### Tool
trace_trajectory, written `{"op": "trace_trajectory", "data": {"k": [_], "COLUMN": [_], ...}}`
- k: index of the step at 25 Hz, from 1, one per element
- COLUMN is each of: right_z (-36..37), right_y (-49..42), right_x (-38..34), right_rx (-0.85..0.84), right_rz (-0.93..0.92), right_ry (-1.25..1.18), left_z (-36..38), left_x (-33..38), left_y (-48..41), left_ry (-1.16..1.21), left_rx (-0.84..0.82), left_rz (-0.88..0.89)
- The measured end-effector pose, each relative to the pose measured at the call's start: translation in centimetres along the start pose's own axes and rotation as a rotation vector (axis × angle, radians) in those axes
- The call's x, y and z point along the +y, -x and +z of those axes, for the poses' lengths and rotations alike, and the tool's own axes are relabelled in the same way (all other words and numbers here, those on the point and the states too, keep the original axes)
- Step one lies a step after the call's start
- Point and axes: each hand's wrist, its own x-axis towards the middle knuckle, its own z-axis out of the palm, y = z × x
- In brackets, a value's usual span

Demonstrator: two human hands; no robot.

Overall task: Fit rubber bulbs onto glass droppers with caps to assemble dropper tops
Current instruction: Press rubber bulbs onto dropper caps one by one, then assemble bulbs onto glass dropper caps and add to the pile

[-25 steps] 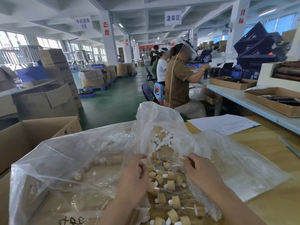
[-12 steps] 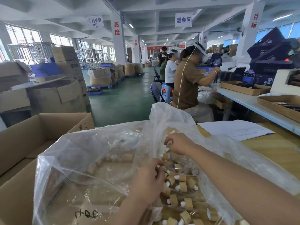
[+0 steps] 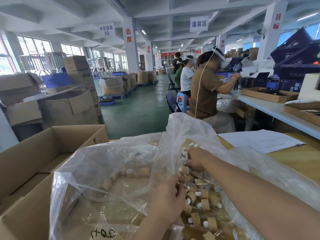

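A clear plastic bag (image 3: 107, 170) lies open on the table in front of me. Small white rubber bulbs (image 3: 191, 145) are heaped at its far end. Several dropper tops with tan caps (image 3: 205, 203) are scattered at its near end. My right hand (image 3: 196, 159) reaches into the bag at the bulb heap, its fingertips bent down and pinching a white bulb. My left hand (image 3: 167, 199) hovers over the tan caps with its back to me. Its fingers curl round a small capped dropper that the hand mostly hides.
An open cardboard box (image 3: 34, 163) stands to the left of the bag. White paper sheets (image 3: 259, 140) lie on the wooden table at the right. Seated workers (image 3: 205, 94) sit ahead along a blue bench with trays. Stacked cartons (image 3: 69, 104) stand across the green floor.
My right hand went from the near capped droppers out to the white bulb heap and now sits on it. My left hand stayed over the caps. My view has shifted.
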Motion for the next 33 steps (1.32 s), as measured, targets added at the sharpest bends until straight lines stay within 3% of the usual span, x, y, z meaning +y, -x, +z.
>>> {"op": "trace_trajectory", "data": {"k": [8,13,16,21,26,33], "right_z": [0.4,-1.0,-1.7,-3.2,-1.3,0.6], "right_y": [0.1,1.6,5.0,12.5,16.5,17.0], "right_x": [0.7,0.3,0.2,0.7,0.2,0.2], "right_rx": [-0.035,0.043,0.092,0.021,0.036,0.063], "right_rz": [-0.048,-0.006,-0.072,-0.102,-0.187,-0.255], "right_ry": [0.051,-0.314,-0.559,-0.939,-1.088,-1.041], "left_z": [-0.1,0.0,0.0,-0.2,-0.7,-0.3], "left_x": [0.0,-0.6,-1.1,-0.4,1.3,1.5], "left_y": [0.1,0.0,-0.1,0.2,1.0,1.1], "left_ry": [0.013,0.027,0.083,0.198,0.128,0.125], "left_rx": [-0.027,0.005,0.066,0.168,0.151,0.125], "left_rz": [-0.033,-0.003,0.039,0.132,0.322,0.328]}}
